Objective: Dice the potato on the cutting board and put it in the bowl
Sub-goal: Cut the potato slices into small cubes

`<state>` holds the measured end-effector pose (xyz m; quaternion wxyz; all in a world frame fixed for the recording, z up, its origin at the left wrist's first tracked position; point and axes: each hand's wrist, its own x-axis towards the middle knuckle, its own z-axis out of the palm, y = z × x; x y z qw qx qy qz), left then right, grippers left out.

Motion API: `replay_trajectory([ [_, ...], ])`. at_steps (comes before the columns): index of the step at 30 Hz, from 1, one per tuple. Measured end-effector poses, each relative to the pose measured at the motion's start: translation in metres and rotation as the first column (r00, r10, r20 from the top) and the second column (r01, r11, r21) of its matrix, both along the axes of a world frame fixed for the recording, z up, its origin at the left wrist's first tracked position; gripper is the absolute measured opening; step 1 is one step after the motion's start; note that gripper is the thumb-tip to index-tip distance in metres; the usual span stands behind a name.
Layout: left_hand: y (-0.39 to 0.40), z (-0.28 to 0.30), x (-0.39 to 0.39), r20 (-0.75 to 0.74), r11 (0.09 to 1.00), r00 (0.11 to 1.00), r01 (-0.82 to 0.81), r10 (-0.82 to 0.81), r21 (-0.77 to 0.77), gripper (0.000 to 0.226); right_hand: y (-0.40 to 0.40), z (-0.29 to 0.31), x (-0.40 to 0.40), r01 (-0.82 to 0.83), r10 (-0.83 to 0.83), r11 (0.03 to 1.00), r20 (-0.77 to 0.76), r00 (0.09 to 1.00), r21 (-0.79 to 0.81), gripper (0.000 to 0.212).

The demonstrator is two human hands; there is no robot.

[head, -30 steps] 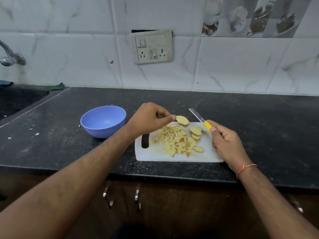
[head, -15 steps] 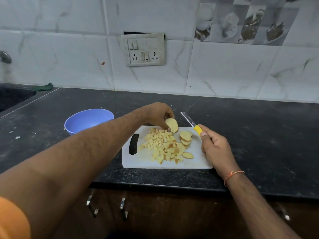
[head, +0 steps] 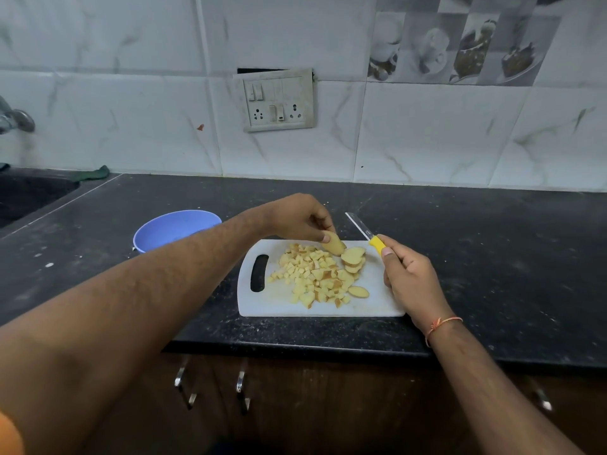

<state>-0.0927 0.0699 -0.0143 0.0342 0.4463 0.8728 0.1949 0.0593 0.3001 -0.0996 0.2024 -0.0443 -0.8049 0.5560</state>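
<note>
White plastic, the cutting board (head: pixel 377 307) lies on the black counter (head: pixel 492 257) in front of me, its handle slot to the left. A heap of diced potato (head: pixel 315 277) covers its middle. My left hand (head: pixel 295 218) reaches over the far edge and pinches a potato slice (head: pixel 334 246) between thumb and fingertips, tilted, its lower end near the heap. Just right of it a few more slices (head: pixel 353 259) are stacked, and one slice lies alone at the near right of the heap. My right hand (head: pixel 410 280) grips the yellow handle of the knife (head: pixel 368 233), blade pointing far and left, lifted off the board. The blue bowl (head: pixel 170 228) sits on the counter to the left, partly behind my forearm.
</note>
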Motion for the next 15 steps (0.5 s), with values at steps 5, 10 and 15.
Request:
replay_trajectory([
  [5,-0.005,-0.001,0.006,0.101,0.995,0.995,-0.025,0.016,0.093,0.014,0.001,0.0,0.0,-0.004,0.004,1.0,-0.004,1.0,0.016,0.034],
  [10,-0.021,-0.004,0.019,0.168,0.919,0.971,-0.219,0.172,0.327,0.014,0.002,-0.001,-0.001,-0.009,0.009,0.999,-0.007,1.0,0.038,0.036],
  [15,-0.047,-0.05,0.073,0.459,0.496,0.794,-0.608,0.399,0.62,0.026,-0.003,0.004,0.007,-0.016,0.018,0.994,-0.021,1.0,0.113,0.036],
])
